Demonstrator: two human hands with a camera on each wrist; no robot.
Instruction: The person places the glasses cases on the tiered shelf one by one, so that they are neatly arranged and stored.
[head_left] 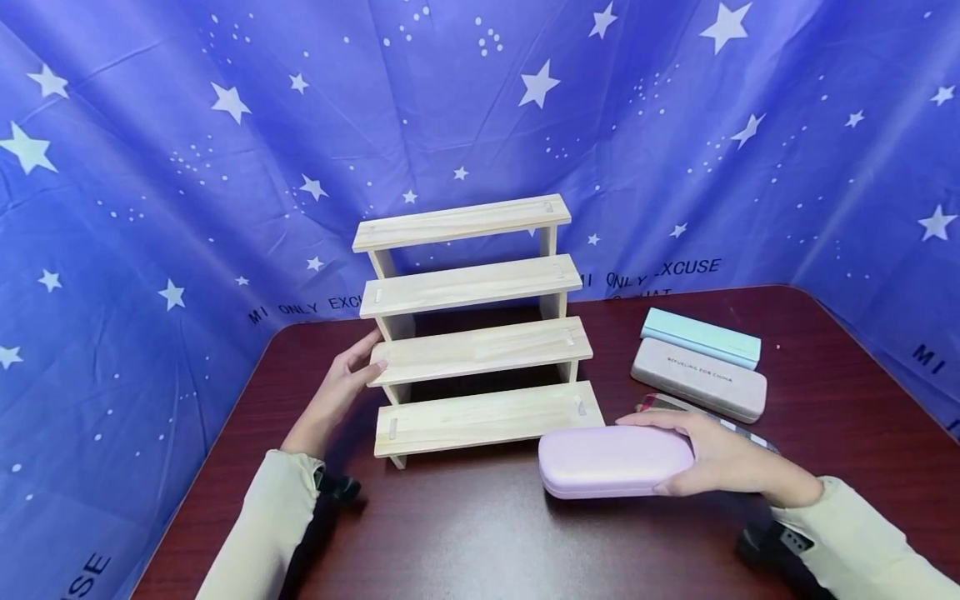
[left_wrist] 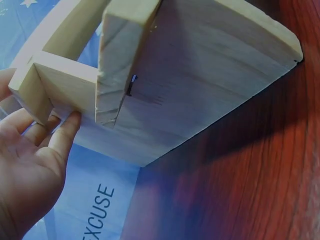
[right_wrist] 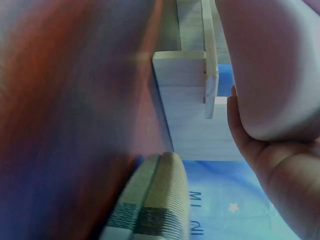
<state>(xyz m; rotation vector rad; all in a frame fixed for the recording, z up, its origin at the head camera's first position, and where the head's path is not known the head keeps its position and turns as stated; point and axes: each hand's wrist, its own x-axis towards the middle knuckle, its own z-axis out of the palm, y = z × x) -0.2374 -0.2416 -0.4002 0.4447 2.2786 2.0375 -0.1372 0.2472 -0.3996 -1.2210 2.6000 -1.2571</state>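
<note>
A four-step wooden display stand (head_left: 480, 350) stands on the table, its side panel (left_wrist: 200, 75) large in the left wrist view. My left hand (head_left: 347, 385) grips the left end of the second step from the bottom, thumb on top and fingers at the side. My right hand (head_left: 723, 457) holds a lilac glasses case (head_left: 615, 461) by its right end. In the head view, the case overlaps the front right corner of the lowest step. The right wrist view shows the case (right_wrist: 275, 65) raised above the tabletop, resting against the fingers of the right hand (right_wrist: 280, 175).
Right of the stand lie a light blue case (head_left: 701, 337) and a grey case (head_left: 697, 379) with printed lettering. A plaid case (right_wrist: 155, 200) is partly hidden behind the right hand. A blue star-patterned curtain (head_left: 450, 100) surrounds the dark red wooden table (head_left: 465, 542).
</note>
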